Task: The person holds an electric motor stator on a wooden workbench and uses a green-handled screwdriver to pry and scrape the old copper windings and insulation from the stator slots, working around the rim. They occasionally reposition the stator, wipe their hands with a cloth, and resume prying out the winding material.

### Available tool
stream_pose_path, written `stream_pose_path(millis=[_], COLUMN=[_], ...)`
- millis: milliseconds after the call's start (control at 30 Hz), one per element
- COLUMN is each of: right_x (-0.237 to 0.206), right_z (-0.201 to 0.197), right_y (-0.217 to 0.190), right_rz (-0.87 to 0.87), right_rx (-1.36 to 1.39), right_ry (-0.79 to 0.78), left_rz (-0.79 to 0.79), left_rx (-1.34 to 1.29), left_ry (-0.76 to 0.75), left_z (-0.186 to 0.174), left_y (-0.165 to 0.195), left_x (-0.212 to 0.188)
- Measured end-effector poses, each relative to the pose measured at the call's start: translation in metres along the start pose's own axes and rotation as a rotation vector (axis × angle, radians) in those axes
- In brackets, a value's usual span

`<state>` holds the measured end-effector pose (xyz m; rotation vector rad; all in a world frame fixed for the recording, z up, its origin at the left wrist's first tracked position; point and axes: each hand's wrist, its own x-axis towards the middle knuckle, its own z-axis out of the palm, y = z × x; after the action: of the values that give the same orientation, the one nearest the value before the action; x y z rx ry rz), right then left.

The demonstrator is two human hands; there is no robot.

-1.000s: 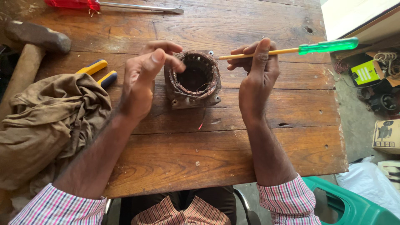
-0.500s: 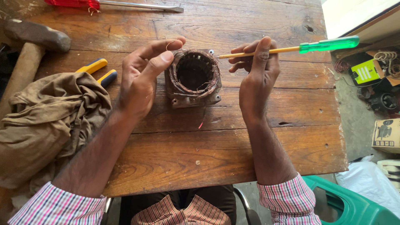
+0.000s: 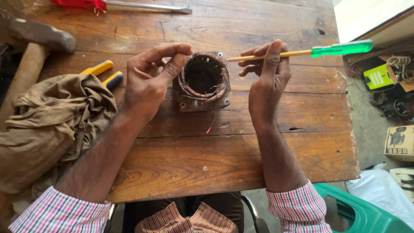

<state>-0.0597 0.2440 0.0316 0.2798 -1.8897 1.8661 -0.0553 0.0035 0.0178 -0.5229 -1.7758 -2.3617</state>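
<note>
The stator (image 3: pixel 202 82) stands on the table (image 3: pixel 241 151) between the hands with its copper winding seemingly intact, the left hand (image 3: pixel 148 82) pinching its rim while the right hand (image 3: pixel 267 73) holds a screwdriver (image 3: pixel 302 52) tip just beside it, so the work looks hardly begun.

Single head-worn view, looking steeply down from above the wooden table (image 3: pixel 241 142), close, arm's reach. Table fills most of frame; its far edge at top, near edge toward the wearer's lap at bottom, floor clutter right of it.
</note>
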Motion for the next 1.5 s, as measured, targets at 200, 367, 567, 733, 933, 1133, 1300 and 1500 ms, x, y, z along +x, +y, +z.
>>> stream_pose_path(millis=[200,367,567,733,933,1133,1300,1500], right_x=[-0.001,-0.001,-0.002,-0.007,-0.004,-0.005,-0.006,-0.011], right_z=[0.0,0.0,0.0,0.002,0.003,0.001,0.003,0.005], right_y=[0.0,0.001,0.003,0.002,0.006,0.012,0.01,0.002], right_rz=[0.01,0.024,-0.016,-0.131,-0.224,-0.24,-0.271,-0.338], right_rx=[0.014,-0.018,0.014,0.026,-0.016,-0.034,-0.075,-0.061], right_ry=[0.001,0.015,0.023,0.086,0.065,0.044,0.055,0.058], left_rz=[0.003,-0.016,-0.042,-0.037,-0.128,-0.097,-0.084,-0.063], left_rx=[0.014,0.025,-0.007,-0.006,-0.004,-0.013,0.258,0.263], left_ry=[0.016,0.022,0.041,0.07,0.102,0.13,0.269,0.393], left_z=[0.0,0.001,0.003,0.0,-0.002,-0.003,-0.007,-0.016], left_y=[0.001,0.005,0.009,0.011,0.008,0.003,0.001,-0.005], left_x=[0.001,0.001,0.0,0.003,0.005,0.007,0.01,0.01])
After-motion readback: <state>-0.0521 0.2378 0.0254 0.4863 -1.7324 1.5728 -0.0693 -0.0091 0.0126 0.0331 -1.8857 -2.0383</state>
